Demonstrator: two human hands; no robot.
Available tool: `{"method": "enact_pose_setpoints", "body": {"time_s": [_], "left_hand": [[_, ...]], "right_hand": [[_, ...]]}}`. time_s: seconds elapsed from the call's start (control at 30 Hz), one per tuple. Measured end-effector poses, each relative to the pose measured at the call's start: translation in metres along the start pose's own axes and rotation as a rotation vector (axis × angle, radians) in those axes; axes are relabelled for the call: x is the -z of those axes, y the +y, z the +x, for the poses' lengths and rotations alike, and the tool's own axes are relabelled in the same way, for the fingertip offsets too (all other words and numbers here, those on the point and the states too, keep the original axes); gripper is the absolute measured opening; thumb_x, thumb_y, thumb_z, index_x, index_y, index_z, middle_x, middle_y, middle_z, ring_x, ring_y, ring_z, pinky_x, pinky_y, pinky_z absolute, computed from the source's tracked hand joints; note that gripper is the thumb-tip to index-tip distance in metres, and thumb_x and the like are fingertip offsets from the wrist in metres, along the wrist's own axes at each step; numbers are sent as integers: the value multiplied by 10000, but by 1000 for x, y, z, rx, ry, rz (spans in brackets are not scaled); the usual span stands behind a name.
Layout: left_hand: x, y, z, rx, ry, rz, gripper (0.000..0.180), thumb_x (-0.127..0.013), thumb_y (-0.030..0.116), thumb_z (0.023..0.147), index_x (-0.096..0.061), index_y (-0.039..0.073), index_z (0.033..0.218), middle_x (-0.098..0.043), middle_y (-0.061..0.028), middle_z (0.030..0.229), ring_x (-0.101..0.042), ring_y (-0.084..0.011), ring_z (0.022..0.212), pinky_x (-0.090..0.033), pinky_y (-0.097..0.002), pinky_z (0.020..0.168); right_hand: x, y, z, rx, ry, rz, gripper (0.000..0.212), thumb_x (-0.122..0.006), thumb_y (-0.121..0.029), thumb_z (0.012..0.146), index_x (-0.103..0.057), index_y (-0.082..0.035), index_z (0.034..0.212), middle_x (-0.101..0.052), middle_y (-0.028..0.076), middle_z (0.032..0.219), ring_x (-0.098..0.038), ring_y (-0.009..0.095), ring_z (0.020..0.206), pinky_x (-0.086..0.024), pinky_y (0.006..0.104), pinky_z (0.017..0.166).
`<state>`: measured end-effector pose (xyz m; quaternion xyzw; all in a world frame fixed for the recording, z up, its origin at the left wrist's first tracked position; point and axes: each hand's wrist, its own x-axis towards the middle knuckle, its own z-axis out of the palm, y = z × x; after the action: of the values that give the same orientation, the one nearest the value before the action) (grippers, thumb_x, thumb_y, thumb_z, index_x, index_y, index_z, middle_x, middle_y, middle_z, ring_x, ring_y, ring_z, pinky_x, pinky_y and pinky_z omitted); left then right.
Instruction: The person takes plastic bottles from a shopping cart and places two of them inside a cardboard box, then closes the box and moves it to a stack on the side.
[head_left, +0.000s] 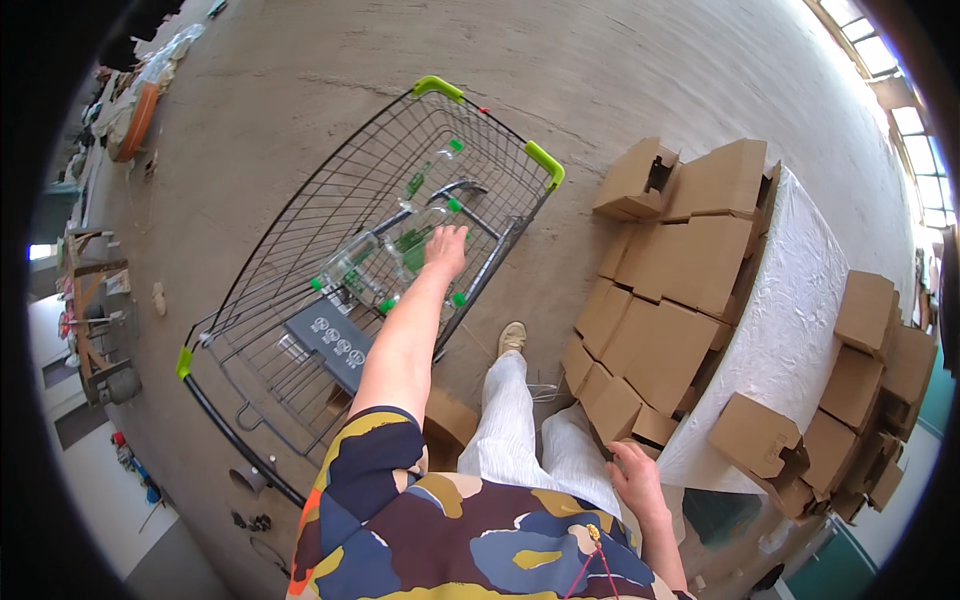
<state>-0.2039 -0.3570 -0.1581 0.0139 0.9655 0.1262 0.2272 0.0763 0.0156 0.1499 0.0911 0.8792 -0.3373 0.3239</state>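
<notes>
My left arm stretches over a wire shopping cart [330, 190] with lime-green corner pieces. Down inside the basket, my left hand [447, 252] is closed over a clear plastic bottle [412, 252], whose green cap peeks out beside the fingers. The hand covers part of this bottle. More clear bottles with green caps lie around it, among them one bottle [345, 262] to the left and another bottle [430, 172] farther up. Beside my right thigh hangs my right hand [637, 482], fingers loosely bent and apart, holding nothing.
Brown cardboard boxes [690, 260] are stacked at the right against a white-wrapped block [800, 250]. More boxes [850, 390] stand beyond it. A cardboard box [450, 418] sits on the floor below the cart. A wooden frame [95, 310] stands far left.
</notes>
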Motion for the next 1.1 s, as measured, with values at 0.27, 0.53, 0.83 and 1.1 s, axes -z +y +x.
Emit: {"method": "enact_pose_setpoints", "body": {"time_s": [0.27, 0.53, 0.83, 1.1], "left_hand": [[-14, 19, 51, -38, -181, 374, 335, -542, 142, 909, -588, 164, 1240, -562, -96, 1256, -488, -271, 1244, -444, -436, 981], [-13, 10, 35, -93, -113, 409, 165, -627, 94, 834, -692, 118, 984, -555, -98, 1170, -538, -278, 1144, -522, -410, 879], [75, -59, -68, 105, 174, 42, 249, -712, 80, 713, -577, 73, 922, -533, -153, 1078, -577, -362, 992, -499, -463, 798], [202, 34, -174, 25, 564, -411, 226, -735, 98, 776, -584, 57, 939, -549, -65, 885, -564, -201, 784, -479, -327, 651]], "right_hand": [[-14, 18, 6, -110, -48, -26, 338, -673, -123, 820, -621, -30, 1142, -643, 159, 1088, -623, 371, 990, -516, 434, 845], [-12, 29, 3, -26, 2, -58, 333, -669, -148, 822, -626, -41, 1135, -643, 153, 1075, -626, 365, 982, -521, 443, 829], [5, 41, -3, 108, -3, -48, 336, -654, -156, 835, -622, -46, 1151, -636, 148, 1090, -615, 353, 1027, -512, 448, 861], [48, 78, -47, 226, 160, -37, 279, -619, -131, 844, -623, -78, 1119, -622, 138, 1043, -612, 348, 1006, -510, 464, 828]]}}
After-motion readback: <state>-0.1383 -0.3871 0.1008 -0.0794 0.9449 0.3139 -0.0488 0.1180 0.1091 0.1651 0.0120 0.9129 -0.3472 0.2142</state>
